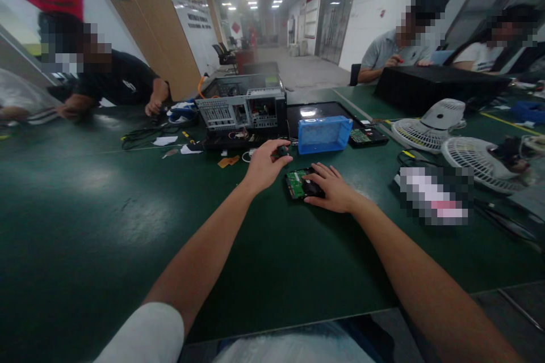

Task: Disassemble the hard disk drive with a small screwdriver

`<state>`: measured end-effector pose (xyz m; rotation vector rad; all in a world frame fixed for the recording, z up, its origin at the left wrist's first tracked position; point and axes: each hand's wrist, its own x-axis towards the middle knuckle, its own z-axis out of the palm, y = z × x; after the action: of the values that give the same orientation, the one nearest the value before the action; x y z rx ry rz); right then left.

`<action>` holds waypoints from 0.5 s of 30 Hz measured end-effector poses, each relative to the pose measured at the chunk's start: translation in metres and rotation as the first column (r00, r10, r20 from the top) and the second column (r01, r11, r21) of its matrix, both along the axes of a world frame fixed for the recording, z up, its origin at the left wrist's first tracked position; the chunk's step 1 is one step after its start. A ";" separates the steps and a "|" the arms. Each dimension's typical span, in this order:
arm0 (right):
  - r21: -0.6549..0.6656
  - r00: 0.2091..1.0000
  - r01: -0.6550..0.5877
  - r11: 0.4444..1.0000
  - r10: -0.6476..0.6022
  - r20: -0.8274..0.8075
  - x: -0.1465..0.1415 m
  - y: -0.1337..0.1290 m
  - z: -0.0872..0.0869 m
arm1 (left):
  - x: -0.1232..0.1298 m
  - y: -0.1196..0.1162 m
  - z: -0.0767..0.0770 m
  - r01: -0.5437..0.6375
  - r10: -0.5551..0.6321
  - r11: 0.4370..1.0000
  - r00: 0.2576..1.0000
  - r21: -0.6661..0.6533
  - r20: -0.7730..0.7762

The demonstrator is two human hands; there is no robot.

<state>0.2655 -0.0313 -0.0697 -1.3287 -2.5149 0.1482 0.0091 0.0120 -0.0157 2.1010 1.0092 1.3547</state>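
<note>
A hard drive, green circuit board up, lies on a green table just in front of a blue bin, beneath a worker's right hand, its fingers spread apart across it. The left hand, in front of the bin and to its left, has thumb and fingers closed on a small dark piece, too small to identify. An opened computer case stands left of the bin; white fan parts lie to its right.
</note>
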 end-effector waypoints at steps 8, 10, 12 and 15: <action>-0.002 1.000 0.004 1.000 -0.004 0.000 0.000 -0.001 0.001 | 0.001 -0.002 0.001 0.013 -0.012 1.000 1.000 -0.021 0.023; -0.008 1.000 0.004 1.000 -0.004 -0.005 -0.001 -0.001 0.003 | 0.001 -0.002 0.001 0.017 -0.017 1.000 1.000 -0.020 0.013; -0.011 1.000 0.005 1.000 -0.005 -0.007 -0.001 -0.002 0.003 | 0.001 -0.002 0.000 0.020 -0.020 1.000 1.000 -0.012 0.001; -0.012 1.000 0.005 1.000 -0.005 -0.004 -0.001 -0.001 0.003 | 0.001 -0.003 0.001 0.013 -0.013 1.000 1.000 0.003 -0.018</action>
<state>0.2647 -0.0324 -0.0669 -1.3383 -2.5105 0.1652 0.0101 0.0087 -0.0142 2.1219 1.0002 1.3338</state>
